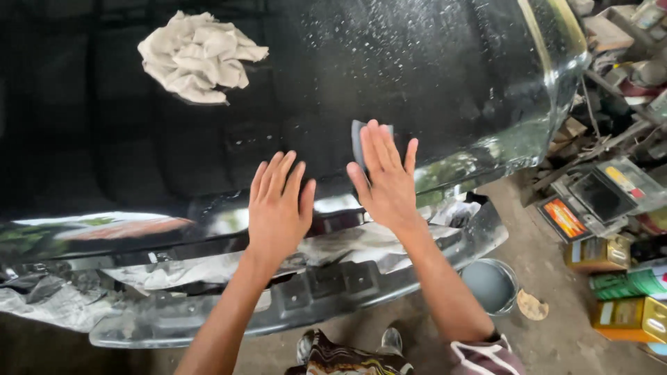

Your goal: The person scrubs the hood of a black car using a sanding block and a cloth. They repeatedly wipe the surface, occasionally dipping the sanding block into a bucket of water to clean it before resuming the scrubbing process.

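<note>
Black and glossy, that car panel (208, 160) you're leaning over is wet, with water beads all over the upper right part and reflections running along its lower edge. Your left hand (278, 208) is flat on the panel near the lower edge, palm down, fingers straight and slightly fanned, not holding anything. Your right hand (388, 182) is also flat with the fingers stretched out close together, and it's pressing a small grey sanding pad (358, 139) against the panel; only the pad's top left corner sticks out from under your fingertips, so can't tell its full shape. The two hands are side by side, near each other but not touching. Up and to the left, well apart from both hands, a crumpled off-white rag (198, 55) sits on the panel. Below the panel there's a grey bumper (306, 298) with crinkled paper or plastic masking bunched along it. On the dirt floor to the right of your right forearm there's a grey bucket (490, 285), and further right a messy pile of colourful boxes (611, 257) and junk.
</note>
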